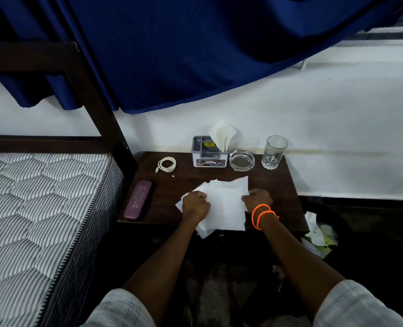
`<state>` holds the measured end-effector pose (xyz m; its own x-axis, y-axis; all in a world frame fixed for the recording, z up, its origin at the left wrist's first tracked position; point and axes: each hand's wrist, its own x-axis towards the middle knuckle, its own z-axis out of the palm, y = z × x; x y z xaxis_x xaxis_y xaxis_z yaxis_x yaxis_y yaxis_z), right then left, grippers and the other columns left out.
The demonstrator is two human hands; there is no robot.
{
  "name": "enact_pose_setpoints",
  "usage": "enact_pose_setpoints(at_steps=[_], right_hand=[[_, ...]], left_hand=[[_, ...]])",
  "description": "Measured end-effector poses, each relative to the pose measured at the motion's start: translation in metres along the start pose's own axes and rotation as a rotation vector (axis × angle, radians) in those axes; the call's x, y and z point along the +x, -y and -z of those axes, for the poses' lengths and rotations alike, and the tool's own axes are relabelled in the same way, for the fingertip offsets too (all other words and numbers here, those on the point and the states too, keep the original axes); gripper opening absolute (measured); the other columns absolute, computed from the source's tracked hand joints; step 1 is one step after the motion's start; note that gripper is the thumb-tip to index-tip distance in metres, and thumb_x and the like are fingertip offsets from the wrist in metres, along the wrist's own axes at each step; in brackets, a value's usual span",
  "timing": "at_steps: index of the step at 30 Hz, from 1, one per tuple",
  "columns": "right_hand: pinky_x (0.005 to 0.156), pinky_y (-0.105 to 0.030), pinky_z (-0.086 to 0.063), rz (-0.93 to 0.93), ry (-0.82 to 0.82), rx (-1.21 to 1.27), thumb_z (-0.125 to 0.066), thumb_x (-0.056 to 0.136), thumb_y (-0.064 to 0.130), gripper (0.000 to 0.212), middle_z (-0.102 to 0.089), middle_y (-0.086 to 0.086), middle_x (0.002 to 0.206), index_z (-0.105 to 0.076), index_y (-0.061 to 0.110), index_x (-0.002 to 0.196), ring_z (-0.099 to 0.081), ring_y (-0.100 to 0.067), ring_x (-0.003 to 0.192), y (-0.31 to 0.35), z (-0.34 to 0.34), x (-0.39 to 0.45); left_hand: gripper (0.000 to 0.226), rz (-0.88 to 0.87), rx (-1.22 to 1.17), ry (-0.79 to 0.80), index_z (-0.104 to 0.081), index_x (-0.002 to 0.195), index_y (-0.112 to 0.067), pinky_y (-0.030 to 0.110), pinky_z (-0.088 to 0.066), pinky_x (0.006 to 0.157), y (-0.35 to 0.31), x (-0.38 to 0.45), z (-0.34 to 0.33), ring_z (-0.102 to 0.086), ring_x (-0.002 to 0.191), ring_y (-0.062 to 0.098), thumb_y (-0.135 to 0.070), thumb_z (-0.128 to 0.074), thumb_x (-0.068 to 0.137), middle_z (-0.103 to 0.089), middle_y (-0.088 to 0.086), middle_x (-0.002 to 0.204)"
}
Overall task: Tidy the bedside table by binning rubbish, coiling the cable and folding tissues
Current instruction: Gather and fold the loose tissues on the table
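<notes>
Two hands work at the near edge of the dark wooden bedside table (276, 185), seen from the head camera. The left hand (195, 205) is curled closed on the left side of a loose stack of white tissues (224, 204); the right hand (258, 199), with orange bands (261, 215) round its wrist, is closed on the stack's right edge. The tissues lie fanned and uneven on the table's front middle, their nearest corners hanging over its front edge.

At the table's back left lies a white cable (166, 164), coiled in a small ring. Right of it, against the wall, stands a grey organiser box (209, 154) with a tissue sticking up from it, then a glass ashtray (241, 160), then an upright drinking glass (274, 152) at the back right corner. A purple case (137, 199) lies along the table's left edge, beside the striped mattress (38, 197). Below the table's right end, a dark bin (323, 234) holds crumpled white and yellowish rubbish. Blue curtain (184, 50) hangs above the table.
</notes>
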<state>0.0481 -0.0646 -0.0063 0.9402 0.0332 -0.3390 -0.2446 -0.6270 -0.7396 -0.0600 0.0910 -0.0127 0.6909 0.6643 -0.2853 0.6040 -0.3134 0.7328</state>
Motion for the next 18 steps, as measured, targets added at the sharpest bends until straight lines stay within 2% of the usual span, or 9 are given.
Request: enact_pose_setpoints(at_steps=[2,5,10,15,18], right_hand=[[0.073,-0.020,-0.043,0.058,-0.034,-0.020,-0.068,0.082,0.011,0.017,-0.076,-0.014,0.096,-0.078,0.010,0.095,-0.070,-0.033,0.091,-0.003,0.004,0.002],[0.079,-0.023,-0.047,0.109,-0.059,0.004,-0.071,0.083,0.013,0.017,-0.077,-0.013,0.096,-0.078,0.013,0.099,-0.071,-0.031,0.094,-0.007,0.011,0.005],[0.087,-0.031,-0.052,0.138,-0.152,0.105,-0.073,0.082,0.012,0.015,-0.076,-0.015,0.095,-0.077,0.006,0.096,-0.069,-0.030,0.088,-0.010,0.022,0.008],[0.079,-0.034,-0.054,0.046,-0.124,0.300,-0.074,0.083,0.004,0.022,-0.073,-0.020,0.096,-0.072,-0.003,0.103,-0.061,-0.021,0.078,-0.009,0.027,0.009],[0.069,-0.034,-0.050,-0.035,-0.093,0.470,-0.073,0.083,-0.002,0.022,-0.066,-0.017,0.089,-0.068,-0.008,0.104,-0.058,-0.023,0.075,-0.010,0.026,0.003]], left_hand=[[0.030,-0.014,0.001,-0.030,-0.077,0.111,-0.011,0.026,-0.050,0.099,0.002,0.001,0.002,-0.067,0.116,0.022,-0.005,-0.066,0.084,-0.076,0.007,0.115],[0.031,-0.008,0.001,-0.025,-0.077,0.110,-0.010,0.026,-0.051,0.099,0.003,0.000,0.005,-0.067,0.116,0.022,-0.001,-0.063,0.085,-0.076,0.008,0.115],[0.031,0.007,-0.026,-0.064,-0.077,0.111,-0.012,0.024,-0.048,0.096,-0.001,-0.003,0.010,-0.066,0.118,0.026,-0.004,-0.055,0.091,-0.074,0.008,0.121],[0.032,0.032,-0.041,-0.086,-0.077,0.112,-0.010,0.025,-0.048,0.099,-0.005,-0.007,0.018,-0.066,0.120,0.028,-0.004,-0.053,0.091,-0.074,0.010,0.122],[0.028,0.072,-0.093,-0.069,-0.078,0.104,-0.007,0.033,-0.054,0.099,-0.008,-0.010,0.017,-0.068,0.114,0.037,-0.010,-0.053,0.094,-0.075,0.018,0.114]])
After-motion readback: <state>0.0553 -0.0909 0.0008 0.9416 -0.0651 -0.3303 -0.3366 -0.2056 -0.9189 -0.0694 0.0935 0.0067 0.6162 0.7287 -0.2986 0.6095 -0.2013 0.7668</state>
